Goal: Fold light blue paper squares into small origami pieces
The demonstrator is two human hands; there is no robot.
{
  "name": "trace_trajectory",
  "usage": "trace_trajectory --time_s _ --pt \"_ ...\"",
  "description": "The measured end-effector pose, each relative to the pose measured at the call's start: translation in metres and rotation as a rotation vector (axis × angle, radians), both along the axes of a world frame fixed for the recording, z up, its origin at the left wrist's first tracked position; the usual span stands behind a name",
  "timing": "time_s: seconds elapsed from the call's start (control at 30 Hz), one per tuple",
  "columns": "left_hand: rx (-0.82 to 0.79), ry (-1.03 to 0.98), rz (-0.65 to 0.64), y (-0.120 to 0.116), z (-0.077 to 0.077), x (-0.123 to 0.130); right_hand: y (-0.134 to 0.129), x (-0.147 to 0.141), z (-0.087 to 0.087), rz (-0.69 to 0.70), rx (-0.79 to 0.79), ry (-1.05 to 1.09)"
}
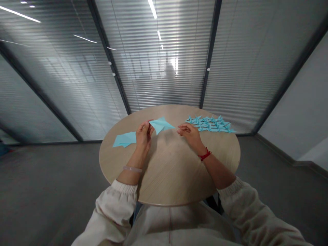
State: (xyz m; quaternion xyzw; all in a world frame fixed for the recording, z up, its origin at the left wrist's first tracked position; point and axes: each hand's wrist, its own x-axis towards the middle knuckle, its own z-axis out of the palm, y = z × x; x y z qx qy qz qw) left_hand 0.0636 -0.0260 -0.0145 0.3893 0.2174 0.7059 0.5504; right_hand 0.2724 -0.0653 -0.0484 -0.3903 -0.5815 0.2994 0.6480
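Observation:
A partly folded sheet of light blue origami paper [161, 125] is held up over the table, its left corner pinched by my left hand [145, 134]. Its pointed right tip reaches toward my right hand [189, 134], which sits a small gap away with fingers curled and loosely bent. Nothing shows between those right fingers. Flat blue paper sheets [124, 139] lie on the table left of my left hand and are partly covered by it. Beyond my right hand, several folded blue paper cranes [210, 123] stand packed in rows.
The round wooden table [174, 177] has its near edge close to my body. Behind it rises a glass partition with blinds [166, 89] and dark frames. A white wall [294, 102] stands at the right, with grey floor [64, 181] around.

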Motion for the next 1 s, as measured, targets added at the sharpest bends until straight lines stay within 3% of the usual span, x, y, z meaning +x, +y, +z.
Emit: trace_trajectory --time_s 0.1,0.33,0.67,1.0 --pt "0.022 0.012 0.001 -0.0008 -0.0003 0.0015 -0.0031 -0.0034 0.0009 0.046 -0.027 -0.059" --pt "0.083 0.062 -0.021 -0.0029 -0.0011 0.0031 -0.0025 -0.0021 0.0 0.004 -0.004 -0.134" --pt "0.092 0.109 -0.007 -0.003 -0.0028 0.0023 -0.0021 -0.0016 -0.0014 -0.013 -0.03 -0.091" --pt "0.091 0.133 -0.002 -0.0033 -0.0021 0.003 -0.0081 -0.0007 -0.0006 -0.151 0.128 -0.319"
